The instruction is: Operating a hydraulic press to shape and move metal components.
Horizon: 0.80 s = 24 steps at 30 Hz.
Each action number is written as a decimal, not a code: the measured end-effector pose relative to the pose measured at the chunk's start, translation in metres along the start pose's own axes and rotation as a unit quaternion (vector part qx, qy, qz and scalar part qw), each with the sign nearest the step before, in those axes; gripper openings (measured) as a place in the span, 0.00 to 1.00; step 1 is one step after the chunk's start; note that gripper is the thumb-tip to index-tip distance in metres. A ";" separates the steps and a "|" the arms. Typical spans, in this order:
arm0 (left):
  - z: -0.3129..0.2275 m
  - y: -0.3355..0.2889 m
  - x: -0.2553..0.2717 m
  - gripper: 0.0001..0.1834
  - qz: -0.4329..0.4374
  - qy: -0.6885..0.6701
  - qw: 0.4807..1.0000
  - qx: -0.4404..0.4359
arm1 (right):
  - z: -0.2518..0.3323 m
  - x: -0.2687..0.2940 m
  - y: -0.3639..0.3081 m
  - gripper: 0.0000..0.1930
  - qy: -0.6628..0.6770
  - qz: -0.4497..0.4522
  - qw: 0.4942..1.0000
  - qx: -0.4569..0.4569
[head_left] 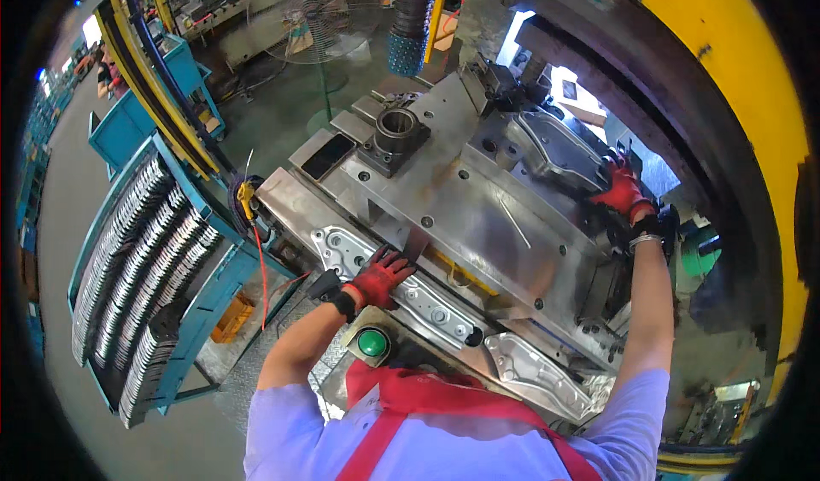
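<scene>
A long, silvery stamped panel, pierced with holes, lies before the steel die, under the left hand, fingers loosely spread. The right hand is at a formed metal part atop the die, grip unclear. A teal rack holds rows of metal pieces; a green button sits nearby.
</scene>
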State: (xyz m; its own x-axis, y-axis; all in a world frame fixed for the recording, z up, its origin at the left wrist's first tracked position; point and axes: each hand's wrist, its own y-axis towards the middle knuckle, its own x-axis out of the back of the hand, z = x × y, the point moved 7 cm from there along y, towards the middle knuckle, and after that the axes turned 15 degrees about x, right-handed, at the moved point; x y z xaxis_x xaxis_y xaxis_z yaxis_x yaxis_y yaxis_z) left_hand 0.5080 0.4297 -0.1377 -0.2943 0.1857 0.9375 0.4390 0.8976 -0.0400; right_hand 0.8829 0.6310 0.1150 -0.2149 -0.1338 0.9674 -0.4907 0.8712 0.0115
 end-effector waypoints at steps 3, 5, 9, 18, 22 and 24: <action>0.000 0.003 -0.002 0.52 0.009 -0.016 1.000 0.003 | -0.024 -0.027 0.015 0.54 0.120 0.020 0.993 -0.001; 0.001 0.003 -0.005 0.52 0.010 -0.018 1.000 0.007 | -0.027 -0.035 0.022 0.54 0.203 0.031 0.979 0.004; 0.003 0.000 -0.003 0.53 0.008 -0.019 1.000 0.015 | -0.028 -0.046 0.021 0.53 0.177 0.033 0.984 0.019; 0.000 -0.003 0.002 0.52 0.023 -0.012 1.000 0.008 | -0.018 -0.048 0.011 0.51 0.043 0.042 0.998 -0.012; -0.016 -0.004 0.006 0.50 0.001 0.032 0.999 -0.023 | 0.040 -0.003 -0.001 0.47 0.013 0.080 0.997 -0.009; -0.034 -0.010 0.015 0.47 0.005 0.043 0.998 -0.050 | 0.092 0.028 -0.027 0.44 0.001 -0.037 0.999 -0.005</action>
State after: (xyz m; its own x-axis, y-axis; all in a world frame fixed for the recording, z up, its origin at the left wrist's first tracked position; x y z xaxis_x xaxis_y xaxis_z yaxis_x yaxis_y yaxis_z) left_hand 0.5283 0.4094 -0.1116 -0.2171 0.1556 0.9637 0.5250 0.8509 -0.0191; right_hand 0.8126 0.5605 0.1181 -0.1771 -0.1983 0.9640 -0.4971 0.8634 0.0863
